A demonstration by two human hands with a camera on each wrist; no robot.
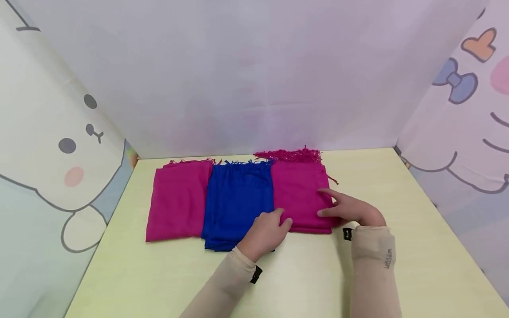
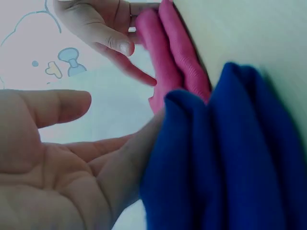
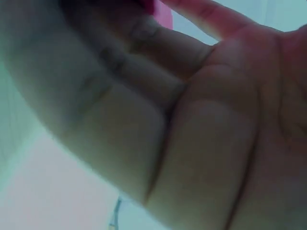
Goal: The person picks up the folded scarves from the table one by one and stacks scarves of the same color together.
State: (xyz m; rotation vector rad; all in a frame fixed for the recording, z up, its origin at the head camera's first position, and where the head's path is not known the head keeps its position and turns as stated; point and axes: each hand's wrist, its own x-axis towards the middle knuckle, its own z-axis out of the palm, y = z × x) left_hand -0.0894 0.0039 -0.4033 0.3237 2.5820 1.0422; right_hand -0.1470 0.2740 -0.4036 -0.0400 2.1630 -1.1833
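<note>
Three folded fringed scarves lie side by side on the table: a magenta scarf (image 1: 179,201) at left, a blue scarf (image 1: 238,203) in the middle and another magenta scarf (image 1: 300,194) at right. My left hand (image 1: 264,234) is at the seam between the blue and right magenta scarves. In the left wrist view its thumb stands apart, and its fingers (image 2: 120,177) lie along the layered blue folds. At the right scarf's outer edge is my right hand (image 1: 351,207), thumb and forefinger spread over the cloth. Its other fingers (image 3: 139,86) bend in beside the edge, their tips partly hidden.
The pale yellow table (image 1: 302,278) extends in front of and beside the scarves. A whitish backdrop (image 1: 254,79) rises behind its far edge, and cartoon-printed panels flank it. Loose magenta fringe (image 1: 294,155) reaches toward the backdrop.
</note>
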